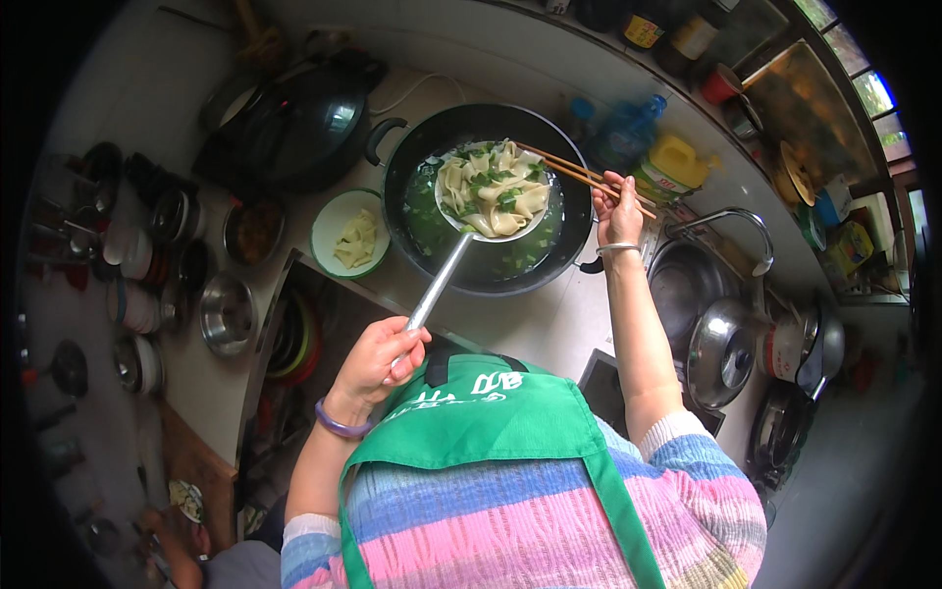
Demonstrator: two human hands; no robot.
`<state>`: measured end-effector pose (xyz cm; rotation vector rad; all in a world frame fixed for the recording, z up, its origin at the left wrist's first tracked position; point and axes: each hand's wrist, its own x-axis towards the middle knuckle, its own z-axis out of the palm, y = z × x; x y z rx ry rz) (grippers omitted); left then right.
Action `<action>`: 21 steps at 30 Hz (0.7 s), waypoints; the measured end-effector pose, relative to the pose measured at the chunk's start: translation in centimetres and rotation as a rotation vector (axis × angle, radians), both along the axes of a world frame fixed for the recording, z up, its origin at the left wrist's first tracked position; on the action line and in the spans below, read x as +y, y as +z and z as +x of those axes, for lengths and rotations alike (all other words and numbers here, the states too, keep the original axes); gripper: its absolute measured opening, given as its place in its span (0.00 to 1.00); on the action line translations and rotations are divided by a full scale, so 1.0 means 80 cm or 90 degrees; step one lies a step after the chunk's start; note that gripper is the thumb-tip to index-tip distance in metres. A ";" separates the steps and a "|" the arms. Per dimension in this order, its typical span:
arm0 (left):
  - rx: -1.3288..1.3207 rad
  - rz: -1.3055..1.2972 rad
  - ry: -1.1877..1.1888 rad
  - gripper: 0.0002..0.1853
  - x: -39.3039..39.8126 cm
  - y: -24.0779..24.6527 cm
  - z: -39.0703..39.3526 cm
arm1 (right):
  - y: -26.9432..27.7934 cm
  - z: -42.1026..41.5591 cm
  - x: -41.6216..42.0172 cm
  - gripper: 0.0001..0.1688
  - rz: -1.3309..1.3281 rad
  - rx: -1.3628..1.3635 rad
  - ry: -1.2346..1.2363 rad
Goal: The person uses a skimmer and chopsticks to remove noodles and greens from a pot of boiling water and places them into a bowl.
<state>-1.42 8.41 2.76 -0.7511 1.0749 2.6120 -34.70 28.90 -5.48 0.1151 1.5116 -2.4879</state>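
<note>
My left hand (pixel 383 353) grips the metal handle of a large skimmer ladle (pixel 441 283). Its round bowl is heaped with wide flat noodles (pixel 508 199) and chopped green leaves (pixel 508 197). The ladle is over a black two-handled wok (pixel 486 286) that contains greenish broth (pixel 423 202) with bits of greens. Between the fingers of my right hand (pixel 620 210) is a pair of wooden chopsticks (pixel 581 174), their tips at the noodles' upper right edge. Left of the wok stands a white enamel bowl (pixel 320 239) with a green rim, holding a small portion of noodles (pixel 357 239).
A dark lidded electric pan (pixel 316 125) sits at the back left. Behind the wok are a blue plastic bottle (pixel 625 132) and a yellow oil jug (pixel 671 166). A sink (pixel 684 280) with a curved faucet (pixel 736 213) lies right. Another person's arm (pixel 176 552) shows lower left.
</note>
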 end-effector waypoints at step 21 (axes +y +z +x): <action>0.038 -0.053 0.051 0.09 -0.016 0.061 0.004 | 0.190 0.018 0.043 0.24 0.112 0.273 -0.053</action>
